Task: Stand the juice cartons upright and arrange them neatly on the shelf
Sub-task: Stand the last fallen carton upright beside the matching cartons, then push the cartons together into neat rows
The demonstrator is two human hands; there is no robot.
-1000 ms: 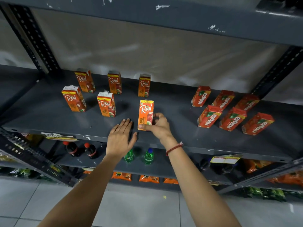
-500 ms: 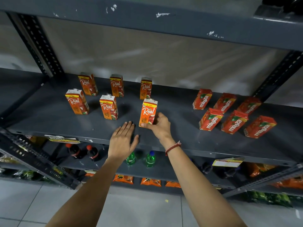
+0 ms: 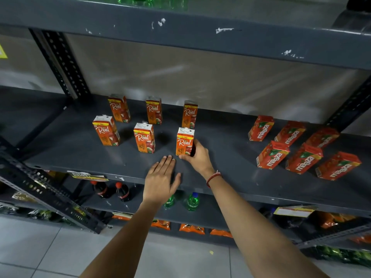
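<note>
The right hand (image 3: 197, 157) is keeping its grip closed around the front-right Real carton (image 3: 184, 141), now sliding it back from the shelf (image 3: 80, 149) edge into line with the two front cartons to its left, while the left hand (image 3: 161, 178) is resting flat and empty. That is completing two upright rows of three; the six Maaza cartons (image 3: 304, 157) are lying flat on the right, untouched.

A shop aisle: a grey slotted-steel shelving rack (image 3: 60, 63) carries branded juice cartons (image 3: 144, 140) in rows, dark cola bottles (image 3: 122, 191) and green bottles (image 3: 192, 201) sit a tier below, orange snack packets (image 3: 191, 228) lower down, and paper shelf-edge labels (image 3: 295, 210) hang along the front lip.
</note>
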